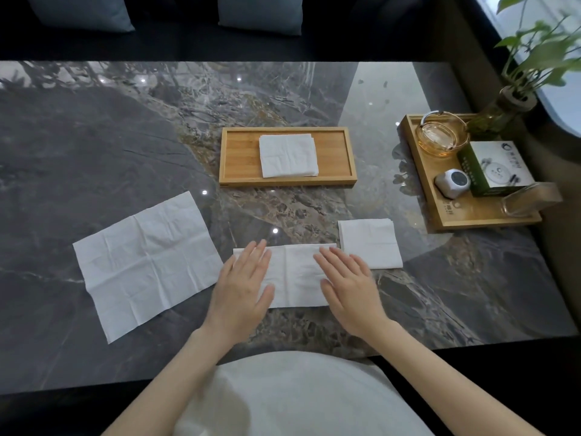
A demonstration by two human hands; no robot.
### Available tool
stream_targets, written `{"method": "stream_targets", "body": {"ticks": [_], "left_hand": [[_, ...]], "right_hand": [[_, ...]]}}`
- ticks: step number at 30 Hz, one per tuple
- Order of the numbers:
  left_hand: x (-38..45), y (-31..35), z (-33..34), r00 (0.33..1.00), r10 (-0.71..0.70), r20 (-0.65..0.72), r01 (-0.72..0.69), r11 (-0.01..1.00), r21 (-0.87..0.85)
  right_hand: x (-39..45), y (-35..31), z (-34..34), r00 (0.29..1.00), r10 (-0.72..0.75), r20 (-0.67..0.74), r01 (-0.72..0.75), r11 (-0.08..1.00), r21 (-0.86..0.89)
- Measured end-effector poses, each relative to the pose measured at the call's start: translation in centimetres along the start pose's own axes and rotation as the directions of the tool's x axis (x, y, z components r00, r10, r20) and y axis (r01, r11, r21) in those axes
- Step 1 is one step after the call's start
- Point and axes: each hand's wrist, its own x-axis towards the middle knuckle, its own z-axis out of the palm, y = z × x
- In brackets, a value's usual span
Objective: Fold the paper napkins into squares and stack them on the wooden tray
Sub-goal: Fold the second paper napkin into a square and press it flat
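A white napkin folded in half into a long strip lies on the marble table in front of me. My left hand rests flat on its left end, fingers spread. My right hand lies flat on its right end. A folded square napkin sits just right of the strip. An unfolded napkin lies spread out to the left. The wooden tray stands beyond the strip and carries a folded square napkin.
A second wooden tray at the right edge holds a glass ashtray, a small white cube clock, a green and white box and a clear stand. A potted plant stands behind it. Cushions lie beyond the table's far edge.
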Motion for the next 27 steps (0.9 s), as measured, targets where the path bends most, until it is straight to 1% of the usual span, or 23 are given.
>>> {"method": "stream_targets", "body": {"ticks": [2,4,6,9,12,15,17,20,21,23,27], "left_hand": [[1.1,1.0,1.6,0.998,0.008,0.065,-0.011,0.999,0.039],[1.6,1.3,3.3,0.993,0.009,0.116,-0.019,0.996,0.084],[1.6,0.9,4.2,0.989,-0.015,0.148,-0.005,0.991,0.134],[1.3,-0.3,4.7,0.985,-0.052,0.166,0.023,0.985,0.173],[1.2,-0.6,4.6,0.989,-0.036,0.144,0.01,0.985,0.174],[1.1,-0.4,4.4,0.99,-0.032,0.137,0.007,0.984,0.178],[1.0,-0.5,4.6,0.99,-0.041,0.132,0.017,0.984,0.176],[1.0,-0.7,4.9,0.99,-0.047,0.136,0.019,0.979,0.201],[1.0,-0.7,5.0,0.99,-0.043,0.135,0.015,0.978,0.207],[1.1,-0.8,5.0,0.991,-0.046,0.129,0.021,0.981,0.191],[1.1,-0.9,5.2,0.99,-0.05,0.128,0.029,0.987,0.158]], "right_hand": [[0.9,-1.6,1.4,0.999,0.022,0.047,-0.022,1.0,-0.01],[1.5,-2.3,2.9,0.992,0.022,0.123,-0.014,0.998,-0.061],[1.7,-2.1,3.8,0.986,0.024,0.164,-0.005,0.994,-0.113],[1.2,-0.8,3.9,0.985,0.046,0.164,-0.014,0.982,-0.187],[0.3,0.5,3.5,0.983,0.105,0.15,-0.062,0.962,-0.265],[-0.2,0.6,3.5,0.976,0.161,0.144,-0.123,0.962,-0.244],[-0.6,-0.6,3.5,0.984,0.125,0.125,-0.099,0.975,-0.198],[-1.7,-2.9,3.8,0.985,-0.043,0.166,0.074,0.981,-0.18],[-2.2,-3.2,4.0,0.978,-0.072,0.196,0.108,0.978,-0.181],[-3.0,-3.0,4.1,0.971,-0.072,0.228,0.117,0.975,-0.191],[-4.6,-0.7,3.8,0.979,-0.054,0.197,0.096,0.973,-0.208]]}}
